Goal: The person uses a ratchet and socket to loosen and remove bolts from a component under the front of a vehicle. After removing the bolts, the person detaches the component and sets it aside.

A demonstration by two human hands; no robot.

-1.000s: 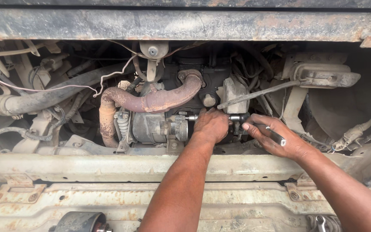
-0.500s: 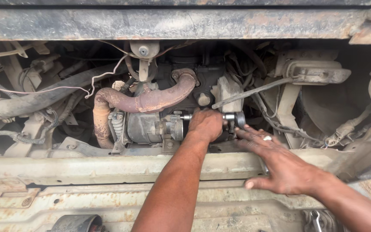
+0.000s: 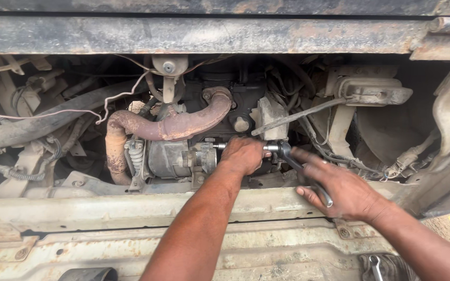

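Note:
My left hand [image 3: 244,154] is closed around the socket extension bar [image 3: 220,146] that runs into a grey, grimy motor unit [image 3: 170,158] low in the engine bay. A metal ratchet handle [image 3: 308,179] slants down to the right from the head beside that hand. My right hand [image 3: 339,187] lies over the handle with its fingers spread along it and the thumb under it. A rusty curved pipe [image 3: 175,126] arches just above the motor unit.
A dirty steel crossmember [image 3: 105,208] runs across in front of my arms, and a rusty beam [image 3: 199,34] spans the top. Hoses and loose wires [image 3: 53,117] crowd the left. A bracket with a rod [image 3: 371,93] sits upper right. A spanner [image 3: 375,265] lies bottom right.
My right hand has come back up from the crossmember onto the ratchet handle, which now slants lower. My left hand has stayed on the bar.

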